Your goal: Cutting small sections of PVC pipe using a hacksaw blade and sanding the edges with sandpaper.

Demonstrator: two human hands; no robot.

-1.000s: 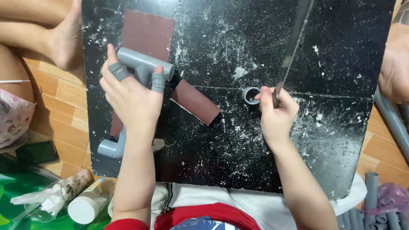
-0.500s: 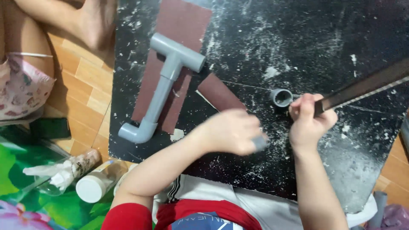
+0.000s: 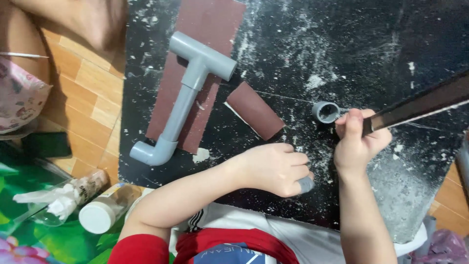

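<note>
My left hand [image 3: 276, 168] rests curled on the black dusty board [image 3: 342, 49], with a small grey ring piece [image 3: 306, 184] at its fingertips. My right hand [image 3: 359, 142] grips a long dark flat tool [image 3: 420, 105] that runs up to the right. A short grey pipe coupling [image 3: 326, 111] stands just beyond my right thumb. A grey pipe assembly with a tee and an elbow [image 3: 183, 98] lies on a sheet of reddish-brown sandpaper [image 3: 205, 29] at the left. A folded sandpaper piece [image 3: 255, 110] lies between the assembly and the coupling.
White dust and shavings cover the board. A white-capped bottle [image 3: 100, 214] and a clear bottle [image 3: 68, 195] lie on the floor at lower left, by a green patterned mat [image 3: 29, 239]. Another person's leg [image 3: 73, 14] is at the top left. The wooden floor [image 3: 93, 98] shows beside the board.
My left hand let go of the grey pipe assembly, which now lies on the sandpaper, and moved down right beside my right hand. The view shifted left.
</note>
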